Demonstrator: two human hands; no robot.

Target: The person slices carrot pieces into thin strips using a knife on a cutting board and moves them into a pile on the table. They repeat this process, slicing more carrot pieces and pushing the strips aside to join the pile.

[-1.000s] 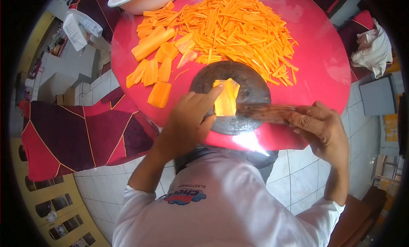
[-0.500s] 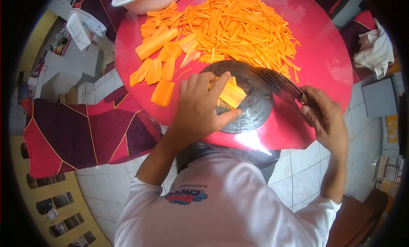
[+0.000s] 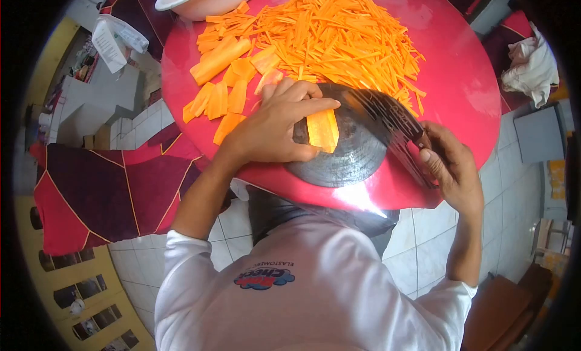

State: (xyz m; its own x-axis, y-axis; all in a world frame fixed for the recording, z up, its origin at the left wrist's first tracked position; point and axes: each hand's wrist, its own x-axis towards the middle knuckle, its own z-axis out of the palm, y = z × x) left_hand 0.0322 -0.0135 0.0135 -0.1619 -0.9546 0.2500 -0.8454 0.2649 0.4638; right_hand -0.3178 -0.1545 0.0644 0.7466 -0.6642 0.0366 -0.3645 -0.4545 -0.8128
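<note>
On a dark round chopping board (image 3: pixel 348 160) lies a short stack of carrot slices (image 3: pixel 323 132). My left hand (image 3: pixel 275 124) curls over its left side, with the thumb below and the fingers above. In my right hand (image 3: pixel 452 169) is the handle of a broad-bladed knife (image 3: pixel 393 118). Its blade slants over the board's right side, apart from the slices and smeared by motion. Behind the board rises a large heap of carrot sticks (image 3: pixel 339 39). Wider carrot pieces (image 3: pixel 221 60) lie to its left, some beside my left wrist.
The round table has a shiny red cover (image 3: pixel 460 78). A white bowl (image 3: pixel 209 3) with some carrot in it stands at the far left. Cloth-draped chairs (image 3: pixel 115 193) are around the table, one with a white cloth (image 3: pixel 531 69) on it.
My left hand has moved left, and the carrot slices under it have turned to point more toward me. The knife in my right hand has shifted slightly left over the board.
</note>
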